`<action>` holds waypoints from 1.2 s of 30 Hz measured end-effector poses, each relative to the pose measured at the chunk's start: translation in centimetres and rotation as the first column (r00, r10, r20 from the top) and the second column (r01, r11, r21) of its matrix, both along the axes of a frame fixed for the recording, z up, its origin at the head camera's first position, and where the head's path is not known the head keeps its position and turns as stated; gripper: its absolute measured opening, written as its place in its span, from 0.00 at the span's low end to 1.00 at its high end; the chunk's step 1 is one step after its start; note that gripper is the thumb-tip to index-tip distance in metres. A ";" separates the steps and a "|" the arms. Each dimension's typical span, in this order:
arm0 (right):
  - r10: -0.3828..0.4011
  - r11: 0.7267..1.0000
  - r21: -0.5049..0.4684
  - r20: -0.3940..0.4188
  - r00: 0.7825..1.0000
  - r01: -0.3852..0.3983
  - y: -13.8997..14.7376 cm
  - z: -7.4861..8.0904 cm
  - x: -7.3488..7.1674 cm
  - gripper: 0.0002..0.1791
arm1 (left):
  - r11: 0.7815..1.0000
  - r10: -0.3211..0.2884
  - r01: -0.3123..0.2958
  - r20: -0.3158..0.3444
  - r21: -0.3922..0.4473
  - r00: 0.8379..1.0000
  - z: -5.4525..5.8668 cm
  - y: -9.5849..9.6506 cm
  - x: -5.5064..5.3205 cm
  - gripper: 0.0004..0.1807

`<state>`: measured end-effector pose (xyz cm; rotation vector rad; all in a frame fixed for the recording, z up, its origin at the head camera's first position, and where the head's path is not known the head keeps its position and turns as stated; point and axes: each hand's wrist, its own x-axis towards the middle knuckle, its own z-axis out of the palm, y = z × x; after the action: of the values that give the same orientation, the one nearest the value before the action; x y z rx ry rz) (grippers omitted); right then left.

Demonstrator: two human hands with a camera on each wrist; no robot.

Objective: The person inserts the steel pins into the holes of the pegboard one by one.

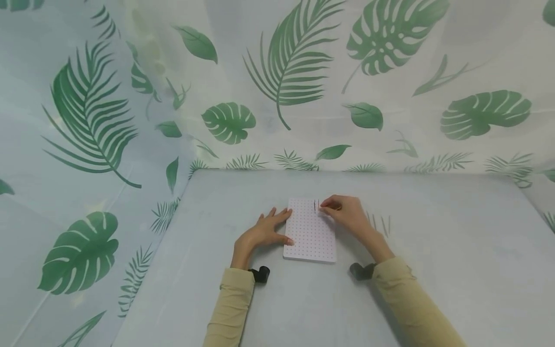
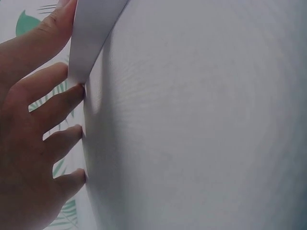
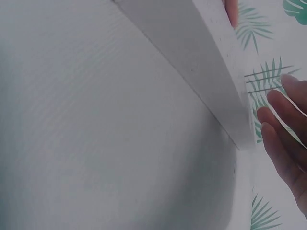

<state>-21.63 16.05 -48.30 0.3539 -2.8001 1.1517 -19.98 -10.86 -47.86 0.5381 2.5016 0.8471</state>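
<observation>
A white pegboard (image 1: 310, 236) with a grid of small holes lies flat on the table. Thin dark sticks (image 1: 314, 206) stand upright near its top edge; the right wrist view shows them side by side. My left hand (image 1: 264, 231) rests at the board's left edge, fingers spread, with the thumb (image 2: 55, 28) against the board and other fingertips down on the table. Over the upper right of the board my right hand (image 1: 347, 212) pinches a thin stick (image 3: 265, 90) between thumb and index finger. Its remaining fingers are loosely bent, and the stick's grip point is partly hidden.
Several loose thin sticks (image 1: 383, 225) lie on the white table (image 1: 303, 308) right of the board, beside the right forearm. Leaf-printed curtains (image 1: 299, 96) hang behind and at the left. Black wrist cameras (image 1: 261, 274) sit at both cuffs.
</observation>
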 end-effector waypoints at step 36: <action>0.021 0.983 0.185 -0.020 1.000 -0.017 8.7 -0.2 2.3 0.08 | 1.000 0.024 -0.025 0.036 0.009 0.999 0.0 0.0 -0.2 0.52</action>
<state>-19.37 24.75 -48.48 0.4052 -2.8980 0.8865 -20.17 -10.83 -47.86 0.4921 2.4777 0.8710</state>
